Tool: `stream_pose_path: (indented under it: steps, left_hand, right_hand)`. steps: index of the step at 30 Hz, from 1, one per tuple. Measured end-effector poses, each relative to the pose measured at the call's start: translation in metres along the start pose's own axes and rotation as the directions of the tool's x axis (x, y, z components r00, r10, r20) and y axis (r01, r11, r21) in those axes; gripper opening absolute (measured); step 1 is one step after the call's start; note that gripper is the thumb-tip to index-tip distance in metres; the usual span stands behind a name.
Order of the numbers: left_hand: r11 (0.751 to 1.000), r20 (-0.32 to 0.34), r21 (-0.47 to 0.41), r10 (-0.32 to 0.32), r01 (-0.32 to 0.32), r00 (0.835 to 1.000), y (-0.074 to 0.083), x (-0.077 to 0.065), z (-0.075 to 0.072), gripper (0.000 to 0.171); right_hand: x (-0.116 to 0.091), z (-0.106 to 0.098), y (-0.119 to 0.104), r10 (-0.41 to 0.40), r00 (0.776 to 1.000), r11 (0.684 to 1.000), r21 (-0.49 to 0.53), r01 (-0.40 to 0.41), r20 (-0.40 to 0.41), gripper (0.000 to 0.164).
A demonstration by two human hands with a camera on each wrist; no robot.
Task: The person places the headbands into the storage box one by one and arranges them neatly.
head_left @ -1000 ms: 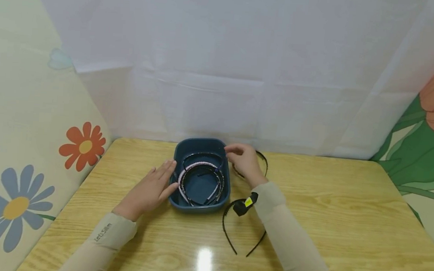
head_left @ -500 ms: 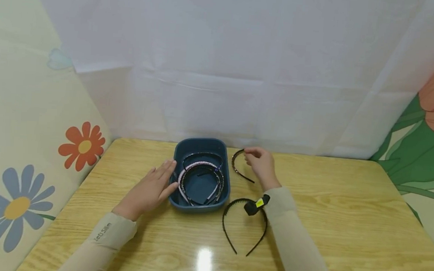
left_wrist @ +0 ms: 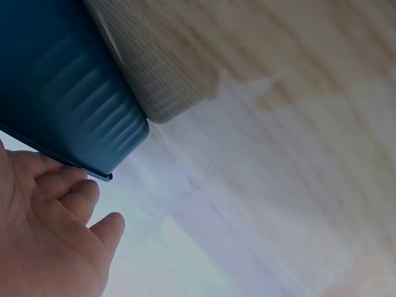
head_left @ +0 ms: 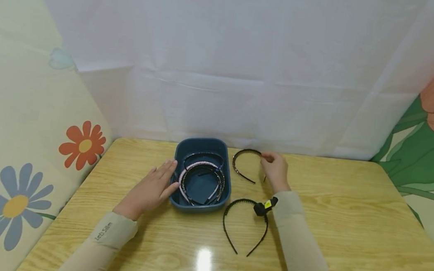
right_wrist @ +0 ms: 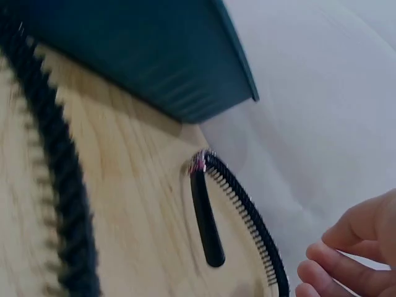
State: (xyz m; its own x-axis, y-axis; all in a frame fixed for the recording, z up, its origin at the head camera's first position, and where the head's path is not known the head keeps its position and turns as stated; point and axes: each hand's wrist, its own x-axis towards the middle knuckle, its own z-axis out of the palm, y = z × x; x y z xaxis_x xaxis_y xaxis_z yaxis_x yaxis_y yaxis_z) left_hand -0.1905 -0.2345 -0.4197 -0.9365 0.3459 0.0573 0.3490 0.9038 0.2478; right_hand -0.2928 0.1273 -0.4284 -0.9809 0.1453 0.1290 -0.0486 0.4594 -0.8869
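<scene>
My left hand [head_left: 150,189] lies against the left side of a dark blue plastic box [head_left: 198,209], its fingers fairly straight at the rim. In the left wrist view its fingertips touch the rim of the box [left_wrist: 80,111]. Inside the box lie several headbands, among them a pink one [head_left: 200,164]. My right hand [head_left: 276,170] is at the right side of a black toothed headband [head_left: 236,168] on the table. Seen from the right wrist, the bent fingers [right_wrist: 346,266] appear just apart from that headband [right_wrist: 247,210], holding nothing visible.
Nearer the front, a second black toothed headband [head_left: 224,223] lies partly beneath the black device with a yellow label [head_left: 266,205] at my right wrist. White sheeting [head_left: 212,89] hangs behind the wooden table [head_left: 346,218]. Flower-printed cloth [head_left: 13,110] hangs at the sides.
My right hand has moved right, away from the box's rim and along the back headband, which now shows more fully. The left hand and the box have stayed put.
</scene>
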Motion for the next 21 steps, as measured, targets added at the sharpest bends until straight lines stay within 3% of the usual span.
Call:
stream_pose_path:
  steps: [6, 21]
  left_hand:
    - [1.0, 0.002, 0.004, -0.002, 0.002, 1.0, 0.0, 0.001, 0.001, 0.076]
    - [1.0, 0.007, 0.006, -0.003, 0.003, 1.0, 0.001, 0.001, 0.0, 0.076]
  right_hand:
    - [-0.001, -0.006, 0.009, 0.003, 1.0, 1.0, -0.017, -0.003, 0.003, 0.026]
    - [-0.002, -0.014, 0.016, 0.116, 0.99, 0.969, -0.227, -0.095, 0.08, 0.031]
